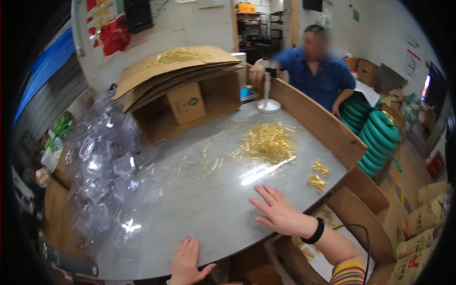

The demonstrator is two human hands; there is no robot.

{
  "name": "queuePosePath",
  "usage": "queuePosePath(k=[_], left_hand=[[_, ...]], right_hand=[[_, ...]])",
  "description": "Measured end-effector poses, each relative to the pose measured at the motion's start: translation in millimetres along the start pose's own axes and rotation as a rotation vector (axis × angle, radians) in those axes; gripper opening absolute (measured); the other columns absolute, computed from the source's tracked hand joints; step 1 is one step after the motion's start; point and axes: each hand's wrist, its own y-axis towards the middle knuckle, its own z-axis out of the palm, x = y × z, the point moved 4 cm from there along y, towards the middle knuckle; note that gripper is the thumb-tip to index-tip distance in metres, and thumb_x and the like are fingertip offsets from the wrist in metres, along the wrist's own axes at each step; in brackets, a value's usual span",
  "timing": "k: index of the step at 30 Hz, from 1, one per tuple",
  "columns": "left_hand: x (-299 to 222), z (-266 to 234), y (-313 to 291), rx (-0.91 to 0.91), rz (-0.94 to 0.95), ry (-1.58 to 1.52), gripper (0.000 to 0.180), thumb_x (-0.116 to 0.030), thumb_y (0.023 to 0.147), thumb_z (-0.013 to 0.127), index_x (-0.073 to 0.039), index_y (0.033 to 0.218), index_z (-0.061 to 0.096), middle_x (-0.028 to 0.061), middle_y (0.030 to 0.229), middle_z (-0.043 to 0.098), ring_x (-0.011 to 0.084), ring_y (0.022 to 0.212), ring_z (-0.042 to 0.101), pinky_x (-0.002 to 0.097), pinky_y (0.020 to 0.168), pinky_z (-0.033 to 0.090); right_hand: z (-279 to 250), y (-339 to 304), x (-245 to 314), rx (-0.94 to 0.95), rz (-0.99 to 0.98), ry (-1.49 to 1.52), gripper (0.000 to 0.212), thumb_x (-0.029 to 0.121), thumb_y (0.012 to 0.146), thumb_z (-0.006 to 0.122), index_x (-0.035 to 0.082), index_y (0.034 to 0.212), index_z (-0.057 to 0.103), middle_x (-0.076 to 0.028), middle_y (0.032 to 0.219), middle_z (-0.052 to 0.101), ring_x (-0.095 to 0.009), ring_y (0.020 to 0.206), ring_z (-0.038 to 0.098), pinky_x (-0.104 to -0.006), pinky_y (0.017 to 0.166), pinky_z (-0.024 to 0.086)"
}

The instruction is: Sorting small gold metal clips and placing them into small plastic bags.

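Observation:
My left hand lies flat at the table's near edge, fingers stretched out, with nothing in it. Farther right, my right hand is open with its fingers spread over the grey tabletop; whether it touches the surface I cannot tell. Beyond it rises a heap of thin gold strips, like twist ties, with loose ones scattered to its left. Two small bundles of gold pieces, seemingly in clear bags, lie near the right edge.
Clear plastic bags pile up on the left. A cardboard box on its side stands at the back, beside a white stand. Cardboard boards line the right edge; an open carton sits below. A person stands beyond, near green coils.

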Motion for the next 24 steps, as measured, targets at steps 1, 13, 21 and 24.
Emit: queuePosePath(k=[1,13,21,24], left_hand=[[1,-1,2,-0.005,0.0,-0.019,0.088,-0.045,0.076,0.081,0.011,0.135,0.048,0.0296,0.133,0.053,0.0494,0.128,0.048,0.0571,0.111,0.037],[5,-2,0,-0.152,-0.026,-0.03,0.081,-0.054,0.083,0.074,0.008,0.131,0.054,0.0234,0.132,0.059,0.0398,0.124,0.057,0.0518,0.108,0.042],[9,-3,-6,-0.199,-0.023,-0.1,0.077,-0.054,0.087,0.069,0.01,0.128,0.056,0.0238,0.13,0.06,0.0398,0.124,0.056,0.0526,0.108,0.041],[6,-3,-2,-0.21,0.007,-0.133,0.075,-0.053,0.088,0.069,0.01,0.128,0.056,0.0238,0.131,0.059,0.0395,0.125,0.055,0.0523,0.109,0.04]], right_hand=[[4,18,3,0.004,-0.07,0.001,0.059,0.029,0.095,0.065,0.007,0.146,0.045,-0.026,0.157,0.03,-0.047,0.146,0.028,-0.0613,0.115,0.03],[89,250,-14,0.128,0.089,-0.065,0.072,0.056,0.099,0.048,0.009,0.152,0.036,-0.024,0.163,0.022,-0.046,0.148,0.023,-0.0599,0.118,0.023],[82,271,-6,0.173,0.131,-0.167,0.083,0.045,0.078,0.069,0.009,0.148,0.041,-0.024,0.138,0.053,-0.048,0.128,0.048,-0.0592,0.111,0.032],[79,262,-19,0.066,0.137,-0.162,0.077,0.035,0.076,0.072,0.009,0.144,0.046,-0.022,0.129,0.057,-0.044,0.118,0.054,-0.054,0.104,0.041]])
